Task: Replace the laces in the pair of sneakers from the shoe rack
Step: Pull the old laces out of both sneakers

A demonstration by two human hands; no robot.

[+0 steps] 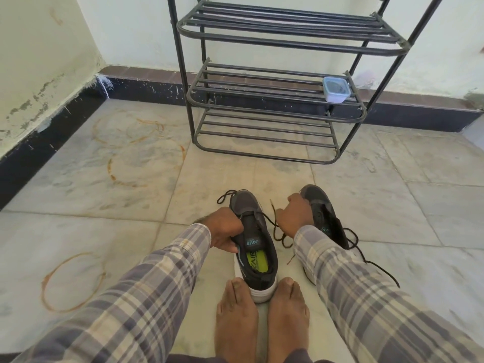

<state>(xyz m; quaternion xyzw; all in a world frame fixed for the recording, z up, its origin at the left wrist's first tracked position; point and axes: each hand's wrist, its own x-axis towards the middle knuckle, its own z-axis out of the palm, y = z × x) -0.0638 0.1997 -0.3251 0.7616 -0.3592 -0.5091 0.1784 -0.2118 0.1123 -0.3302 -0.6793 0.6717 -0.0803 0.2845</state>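
Head view: stained tile floor [379, 210]; black shoe rack [264, 115] far, against wall [131, 32]. Left hand [225, 229] grips left sneaker [258, 260]; right hand [296, 216] grips right sneaker [315, 199].

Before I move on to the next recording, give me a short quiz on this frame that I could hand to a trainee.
1. Pick one: what sits on the middle shelf of the shoe rack? A) a small plastic container B) a brush C) a folded cloth
2. True or false: the left hand grips the green-insole sneaker.
3. Short answer: the right hand holds the other sneaker. Are the black laces tied or loose?
Key: 1 A; 2 true; 3 loose.
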